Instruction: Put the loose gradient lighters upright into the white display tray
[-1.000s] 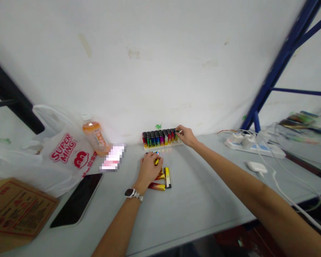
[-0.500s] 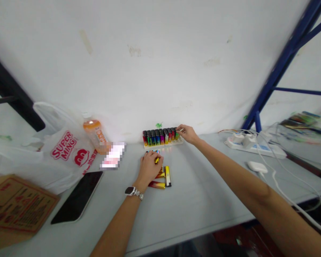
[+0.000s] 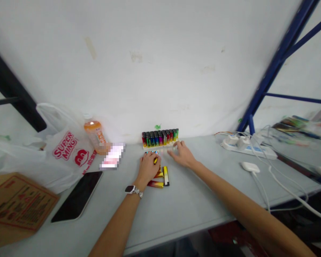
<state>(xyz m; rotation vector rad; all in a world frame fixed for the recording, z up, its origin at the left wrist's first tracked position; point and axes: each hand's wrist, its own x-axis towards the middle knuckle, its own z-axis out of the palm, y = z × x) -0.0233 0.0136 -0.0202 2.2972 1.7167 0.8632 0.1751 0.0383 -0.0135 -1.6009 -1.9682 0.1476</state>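
Several colourful lighters [image 3: 160,138] stand upright in close rows in a pale tray [image 3: 163,146] against the wall. My left hand [image 3: 150,165], with a watch on its wrist, is closed around a yellow-and-black lighter [image 3: 155,161] at the thumb; part of it is hidden by the fingers. Loose lighters lie flat beside and under that hand, among them a yellow one [image 3: 166,176] and a red-and-yellow one [image 3: 155,184]. My right hand [image 3: 184,155] hangs just in front of the tray's right end, fingers apart, holding nothing I can see.
On the left are a cardboard box [image 3: 18,210], a plastic bag [image 3: 66,153], an orange drink bottle [image 3: 94,135], a black phone [image 3: 78,197] and a blurred-out lit screen [image 3: 113,156]. At right lie a power strip [image 3: 248,148], a white case [image 3: 250,167] and loose cables [image 3: 279,175].
My right hand has left the lighter at the tray's right end and moved down and back toward the loose lighters, its fingers opening. My left hand has stayed nearly in place.
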